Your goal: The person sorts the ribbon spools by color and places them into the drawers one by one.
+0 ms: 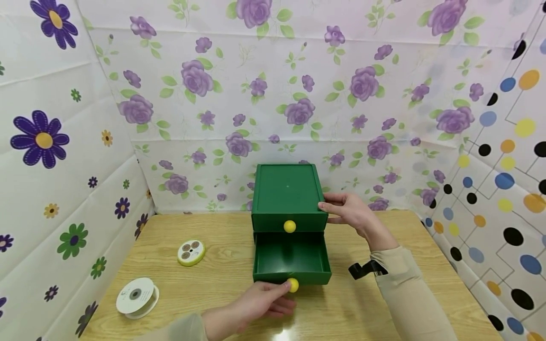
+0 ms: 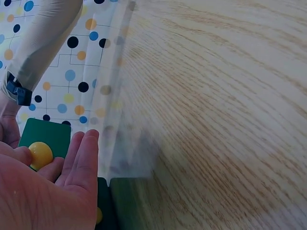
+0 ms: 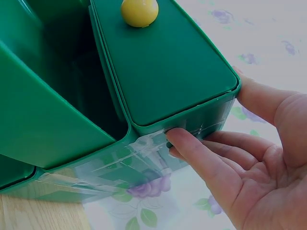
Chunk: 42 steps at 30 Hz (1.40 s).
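Note:
A green drawer cabinet (image 1: 286,187) with yellow knobs stands near the back of the wooden table. Below its closed top drawer (image 3: 172,62), a second drawer (image 1: 292,255) is pulled out and bare inside. My left hand (image 1: 260,303) pinches the round yellow knob (image 2: 41,154) of this drawer between thumb and finger, the other fingers extended underneath. At the cabinet's right side, my right hand (image 1: 351,213) steadies it, thumb at the top corner and fairly straight fingers (image 3: 201,155) against the side wall. Clear tape runs along that wall.
A white spool (image 1: 135,296) lies at the table's front left. Behind it is a flat round white case (image 1: 190,252) with a yellow-green rim and brown discs. Flowered sheeting (image 1: 196,118) hangs behind, dotted sheeting (image 1: 503,227) on the right.

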Each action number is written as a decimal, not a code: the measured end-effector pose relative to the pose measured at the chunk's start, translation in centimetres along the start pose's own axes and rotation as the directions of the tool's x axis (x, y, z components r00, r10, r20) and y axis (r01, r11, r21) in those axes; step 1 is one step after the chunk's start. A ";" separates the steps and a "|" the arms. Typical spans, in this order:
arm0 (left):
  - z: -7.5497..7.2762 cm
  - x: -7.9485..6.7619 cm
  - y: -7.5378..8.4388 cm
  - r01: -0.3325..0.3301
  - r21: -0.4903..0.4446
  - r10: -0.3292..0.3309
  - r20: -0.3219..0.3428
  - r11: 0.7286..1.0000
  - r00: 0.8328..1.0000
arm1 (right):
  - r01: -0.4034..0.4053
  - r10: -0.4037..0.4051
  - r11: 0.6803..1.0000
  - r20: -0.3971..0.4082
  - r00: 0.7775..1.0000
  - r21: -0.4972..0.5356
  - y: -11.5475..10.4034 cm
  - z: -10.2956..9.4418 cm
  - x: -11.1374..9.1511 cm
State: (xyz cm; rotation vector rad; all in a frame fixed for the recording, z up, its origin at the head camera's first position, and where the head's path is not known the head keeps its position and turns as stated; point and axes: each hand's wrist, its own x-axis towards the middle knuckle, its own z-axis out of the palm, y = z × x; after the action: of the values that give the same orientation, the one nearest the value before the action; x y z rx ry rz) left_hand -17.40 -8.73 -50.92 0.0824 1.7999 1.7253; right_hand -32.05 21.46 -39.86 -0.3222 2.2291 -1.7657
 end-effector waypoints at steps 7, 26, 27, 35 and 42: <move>0.2 -0.2 -0.2 0.012 0.009 -0.012 -0.008 1.000 1.000 | -0.002 0.002 1.000 -0.001 1.000 0.007 0.0 0.0 0.0; -2.1 -0.9 -0.2 -0.054 0.126 0.018 0.268 0.991 0.963 | -0.002 0.002 1.000 0.000 1.000 0.007 0.1 0.1 0.0; -2.5 -0.9 -0.1 -0.071 0.163 0.016 0.315 0.984 0.949 | 0.001 -0.001 1.000 0.001 1.000 0.007 0.2 0.0 0.0; -6.0 -1.9 0.9 -0.260 0.375 0.005 0.561 0.890 0.828 | -0.003 0.003 1.000 -0.002 1.000 0.006 0.2 0.1 0.1; -9.8 -3.3 2.7 -0.361 0.373 0.024 0.666 0.855 0.745 | -0.014 0.014 1.000 -0.006 1.000 0.014 0.2 0.2 0.0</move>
State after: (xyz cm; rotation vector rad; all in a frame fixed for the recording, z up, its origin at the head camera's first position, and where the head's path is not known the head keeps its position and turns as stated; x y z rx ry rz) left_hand -20.49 -18.48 -47.82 1.0013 1.6550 1.1042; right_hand -31.97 21.27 -40.08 -0.2983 2.2171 -1.7767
